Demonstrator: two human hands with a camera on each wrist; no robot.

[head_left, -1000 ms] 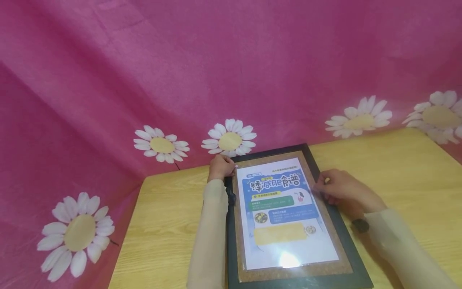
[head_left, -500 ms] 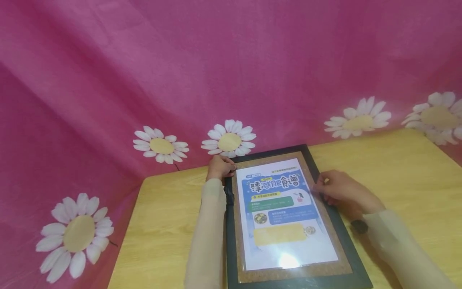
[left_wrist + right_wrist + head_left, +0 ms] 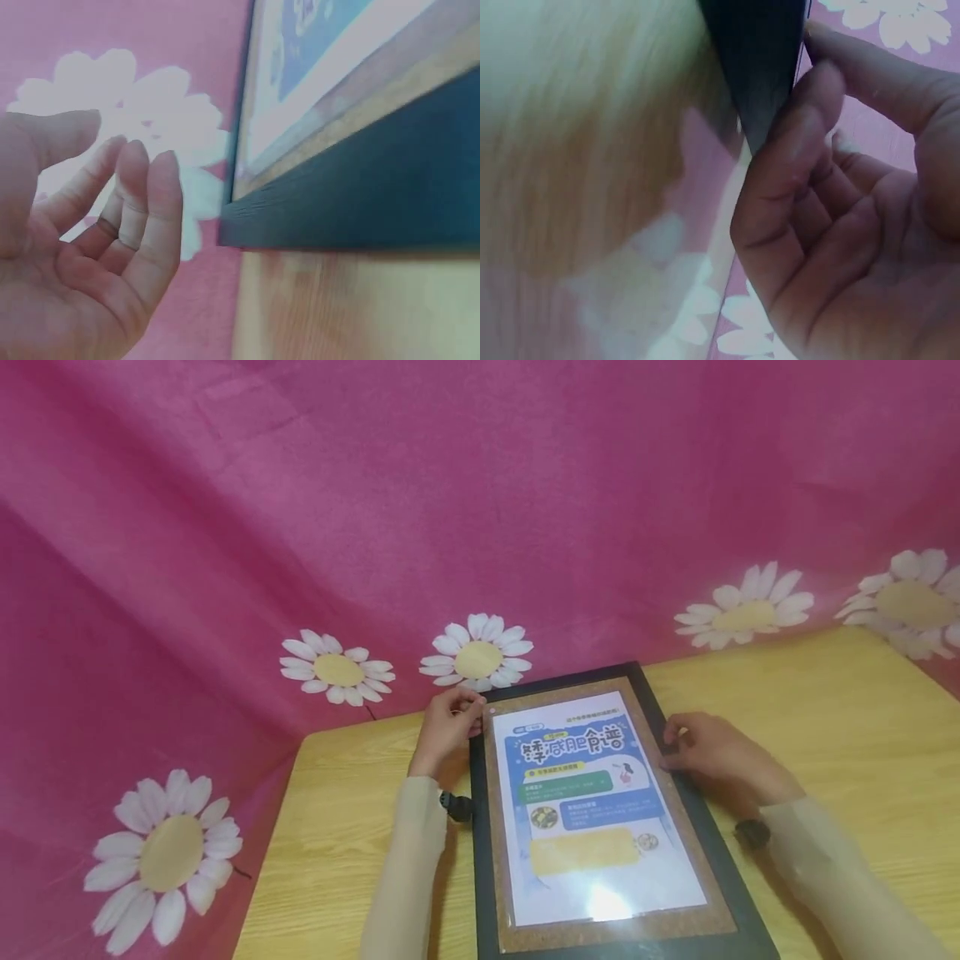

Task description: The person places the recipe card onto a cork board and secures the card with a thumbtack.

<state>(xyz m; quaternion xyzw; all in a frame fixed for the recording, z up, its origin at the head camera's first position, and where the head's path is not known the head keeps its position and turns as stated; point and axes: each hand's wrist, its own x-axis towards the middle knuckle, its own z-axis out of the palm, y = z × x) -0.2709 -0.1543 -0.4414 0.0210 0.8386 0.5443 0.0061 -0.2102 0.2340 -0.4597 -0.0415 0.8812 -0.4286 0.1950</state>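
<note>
A black picture frame (image 3: 486, 860) with a speckled brown inner border (image 3: 615, 933) lies on the wooden table. Inside it, a printed poster (image 3: 600, 881) in blue, white and yellow shows under a glossy cover that reflects a bright light. My left hand (image 3: 447, 727) is at the frame's far left corner, thumb and fingertips near each other. In the left wrist view that hand (image 3: 112, 247) has loosely bent fingers, nothing between them, apart from the frame's corner. My right hand (image 3: 840, 225) holds the frame's right side, thumb at its upper edge and curled index finger against the side.
A pink curtain (image 3: 480, 510) printed with large white daisies hangs behind and left of the light wooden table (image 3: 337, 843). The table's back edge meets the curtain just beyond the frame. Dark wrist devices (image 3: 456, 807) sit on both wrists.
My left hand has come off the frame's far left corner and drawn back slightly towards me. The right hand's thumb has shifted slightly outward at the right edge. The frame stays nearly in place.
</note>
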